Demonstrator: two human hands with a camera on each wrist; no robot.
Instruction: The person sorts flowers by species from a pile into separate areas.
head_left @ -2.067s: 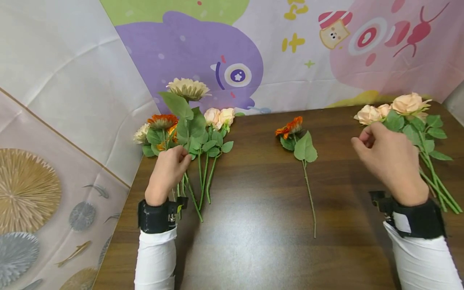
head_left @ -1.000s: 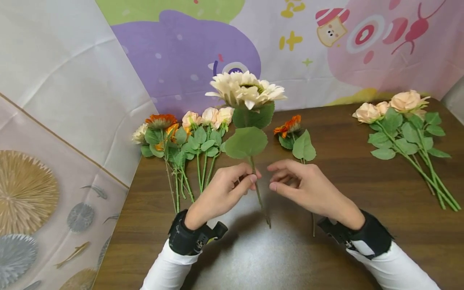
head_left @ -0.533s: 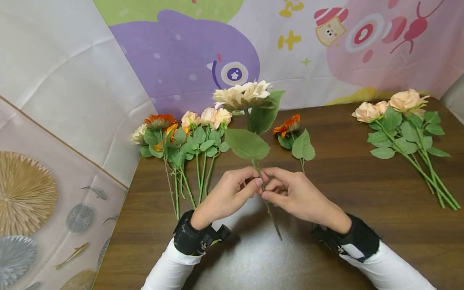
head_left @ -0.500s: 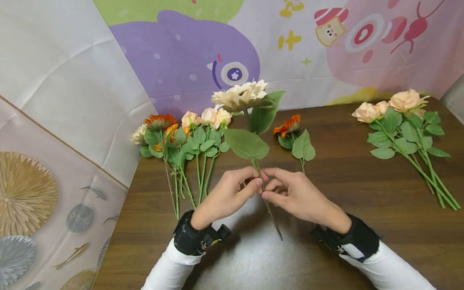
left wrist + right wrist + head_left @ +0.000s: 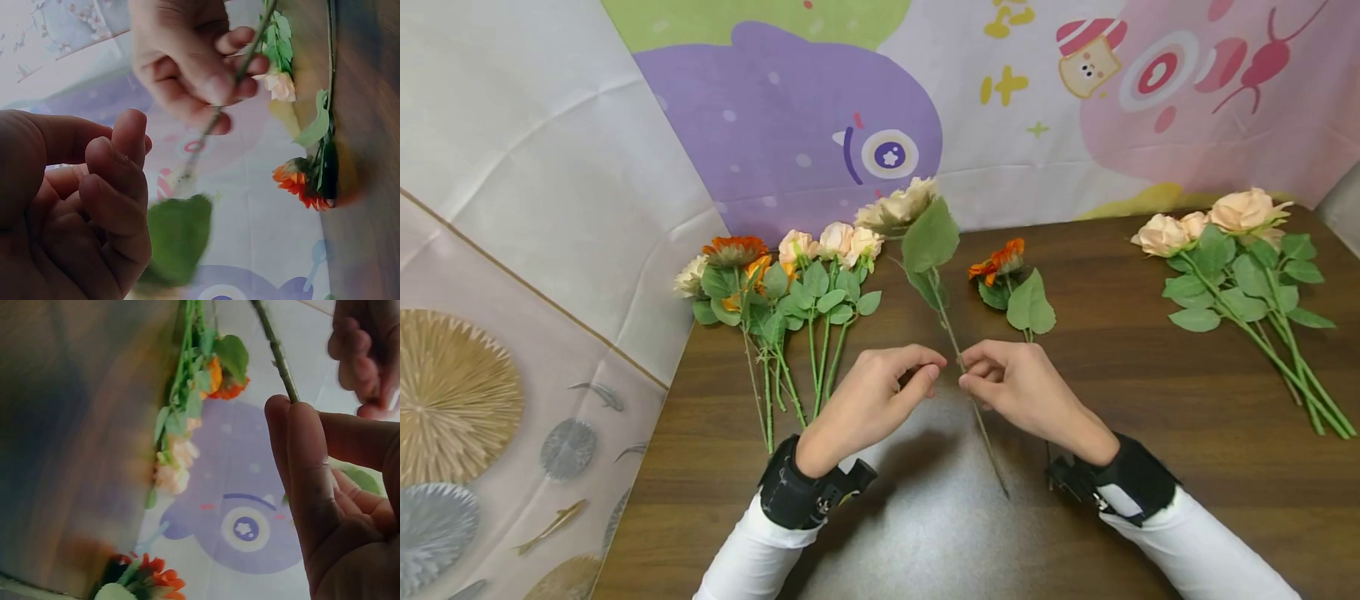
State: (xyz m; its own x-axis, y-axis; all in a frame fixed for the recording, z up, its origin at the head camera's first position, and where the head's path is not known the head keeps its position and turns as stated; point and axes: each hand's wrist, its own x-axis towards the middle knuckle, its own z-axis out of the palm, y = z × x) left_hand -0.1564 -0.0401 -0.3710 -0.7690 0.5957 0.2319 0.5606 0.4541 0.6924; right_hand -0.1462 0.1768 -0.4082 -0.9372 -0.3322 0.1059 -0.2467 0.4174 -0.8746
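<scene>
My right hand [image 5: 1033, 392] pinches the green stem of a cream sunflower [image 5: 931, 237] between thumb and fingers, over the middle of the table. The flower head leans to the far left, and the stem's lower end points toward me on the right. In the right wrist view the stem [image 5: 281, 359] runs into the pinch. Close by on the left, my left hand [image 5: 872, 392] is apart from the stem, with its fingers loosely bent and nothing between them. Beyond the right hand lies a single orange flower [image 5: 1000, 262], its lower stem partly hidden by that hand.
At the table's left lies a row of flowers, with an orange flower [image 5: 735, 250] and peach roses [image 5: 837, 240] among them. Several peach roses [image 5: 1247, 212] lie at the right. A printed cloth [image 5: 1000, 158] hangs behind the brown table [image 5: 1112, 533].
The left hand took the cream sunflower from the left group and brought it to the middle. The right hand came across and took the stem; the left let go. The flower now leans further left.
</scene>
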